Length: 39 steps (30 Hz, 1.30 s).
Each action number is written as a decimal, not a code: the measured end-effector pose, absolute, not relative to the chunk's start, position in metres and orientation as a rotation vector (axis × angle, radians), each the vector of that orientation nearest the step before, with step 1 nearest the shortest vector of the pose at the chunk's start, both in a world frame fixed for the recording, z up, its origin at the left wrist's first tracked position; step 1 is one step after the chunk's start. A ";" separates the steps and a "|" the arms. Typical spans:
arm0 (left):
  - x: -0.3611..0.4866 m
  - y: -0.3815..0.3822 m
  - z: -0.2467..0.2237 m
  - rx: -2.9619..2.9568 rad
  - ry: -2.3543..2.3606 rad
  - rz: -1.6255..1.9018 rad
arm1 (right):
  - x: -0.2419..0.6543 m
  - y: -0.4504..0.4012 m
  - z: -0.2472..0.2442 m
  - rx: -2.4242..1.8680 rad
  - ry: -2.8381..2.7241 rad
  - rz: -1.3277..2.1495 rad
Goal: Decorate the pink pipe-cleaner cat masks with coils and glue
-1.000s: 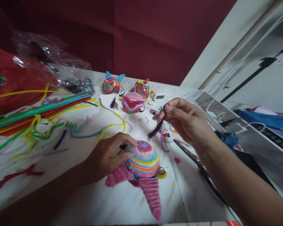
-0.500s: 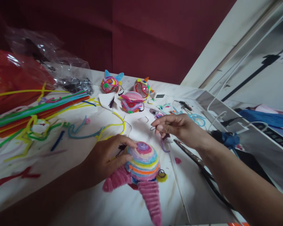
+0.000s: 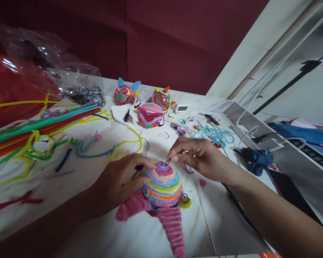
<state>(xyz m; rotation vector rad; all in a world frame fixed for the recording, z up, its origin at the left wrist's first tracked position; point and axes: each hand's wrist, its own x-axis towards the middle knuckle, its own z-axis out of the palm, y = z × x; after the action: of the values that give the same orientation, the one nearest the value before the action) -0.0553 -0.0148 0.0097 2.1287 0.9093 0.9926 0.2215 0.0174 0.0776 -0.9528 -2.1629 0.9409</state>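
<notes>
A round ball (image 3: 163, 186) wrapped in coloured pipe cleaner rings sits in front of me, with two ridged pink horns (image 3: 172, 227) toward my side and a purple spiral on top. My left hand (image 3: 126, 175) grips its left side between thumb and fingers. Between my right thumb and forefinger a small dark cord loop (image 3: 167, 162) is pinched; its lower end meets the purple spiral. My right hand (image 3: 193, 156) is just above and right of the ball. A yellow disc (image 3: 185, 202) with a dark curl sticks out at the ball's lower right. Scissors (image 3: 239, 206) are mostly hidden under my right forearm.
Three decorated balls, one with blue horns (image 3: 125, 94), stand at the back. Bundled pipe cleaners (image 3: 43, 125) and a red bag (image 3: 13, 86) are at left. Blue scraps (image 3: 215, 134), a small white display (image 3: 182, 108) and a grey partition (image 3: 280, 143) are at right.
My right hand has come down and left, bringing the cord loop onto the top of the ball. My left hand keeps its grip. More of the scissors is now covered by my right arm.
</notes>
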 end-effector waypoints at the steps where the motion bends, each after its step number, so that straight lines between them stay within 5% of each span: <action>1: -0.055 -0.015 0.010 2.130 0.912 0.991 | 0.221 0.018 0.077 -0.949 -2.169 0.937; 39: -0.055 -0.014 0.010 2.192 0.822 0.996 | 0.221 0.014 0.071 -0.905 -2.410 0.760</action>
<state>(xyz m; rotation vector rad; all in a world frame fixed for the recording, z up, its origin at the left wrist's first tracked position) -0.0552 -0.0140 0.0100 2.1925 0.8221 0.9957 0.2213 0.0144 0.0707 -0.9053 -2.4097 0.7595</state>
